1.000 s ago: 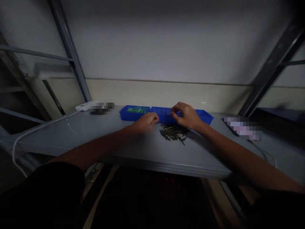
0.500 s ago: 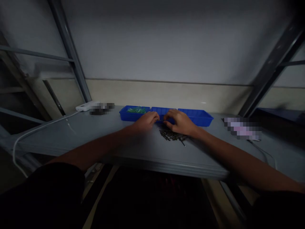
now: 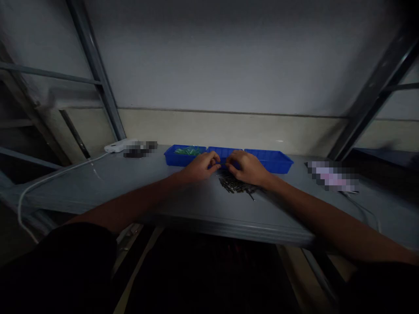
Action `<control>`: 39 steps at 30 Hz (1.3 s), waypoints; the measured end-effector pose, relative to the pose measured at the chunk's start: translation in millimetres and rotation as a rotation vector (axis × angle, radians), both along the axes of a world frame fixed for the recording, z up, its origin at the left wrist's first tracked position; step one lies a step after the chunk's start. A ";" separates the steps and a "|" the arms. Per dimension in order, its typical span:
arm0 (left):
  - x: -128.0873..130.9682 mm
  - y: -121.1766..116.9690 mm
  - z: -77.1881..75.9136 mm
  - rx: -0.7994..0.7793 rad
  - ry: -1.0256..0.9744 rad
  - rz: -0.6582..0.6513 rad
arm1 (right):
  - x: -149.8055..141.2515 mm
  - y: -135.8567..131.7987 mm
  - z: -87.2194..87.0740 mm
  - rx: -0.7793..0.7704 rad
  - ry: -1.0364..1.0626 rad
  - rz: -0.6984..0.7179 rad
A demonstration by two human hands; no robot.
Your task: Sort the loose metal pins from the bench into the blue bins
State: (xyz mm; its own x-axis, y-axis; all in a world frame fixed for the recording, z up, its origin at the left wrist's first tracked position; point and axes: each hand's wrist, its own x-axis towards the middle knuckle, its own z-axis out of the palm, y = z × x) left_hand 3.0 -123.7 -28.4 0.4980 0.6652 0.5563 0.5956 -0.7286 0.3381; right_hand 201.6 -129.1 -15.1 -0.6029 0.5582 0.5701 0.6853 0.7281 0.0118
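My left hand is closed in a pinch, its thumb and forefinger bent toward the other hand. Close opposite it, my right hand has its fingers curled together in a pinch as well. Between the two sets of fingertips a thin, dark rod-like piece is faintly visible; its exact kind is too small and dim to tell. Under and in front of my right hand lies a loose pile of slim metal pieces, shaped like small drill bits or pins, partly covered by the hand.
Behind my hands stands a blue tray with three compartments; green plastic lies in the left one. A white device with a cable sits at the left. A blurred-out flat object lies right. Metal posts frame the grey shelf.
My left thumb and forefinger have shifted slightly and parted a little. My right hand has barely moved, and the pile and tray look the same.
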 end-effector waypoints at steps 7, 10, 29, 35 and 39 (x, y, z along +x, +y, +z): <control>0.4 -1.2 1.4 -0.004 -0.029 0.016 | -0.4 0.3 -0.3 -0.004 -0.004 0.002; 0.6 -1.1 1.4 -0.009 -0.019 0.019 | 0.2 1.2 -1.5 -0.008 0.021 0.020; 1.6 -4.4 3.3 -0.016 -0.029 0.021 | -0.9 -1.5 -0.5 0.015 0.046 0.030; 0.4 -2.0 1.4 -0.022 -0.065 0.012 | -1.0 -2.3 1.9 0.006 0.036 0.012; -0.4 0.7 -0.1 -0.014 -0.067 -0.003 | -1.1 -1.8 1.5 0.012 0.030 0.008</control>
State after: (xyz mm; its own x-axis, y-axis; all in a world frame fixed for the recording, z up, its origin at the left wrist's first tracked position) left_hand 2.6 -123.0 -28.4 0.4615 0.6718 0.5794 0.5694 -0.7251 0.3872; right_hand 200.6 -130.9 -13.6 -0.5898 0.5467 0.5944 0.6800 0.7332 0.0003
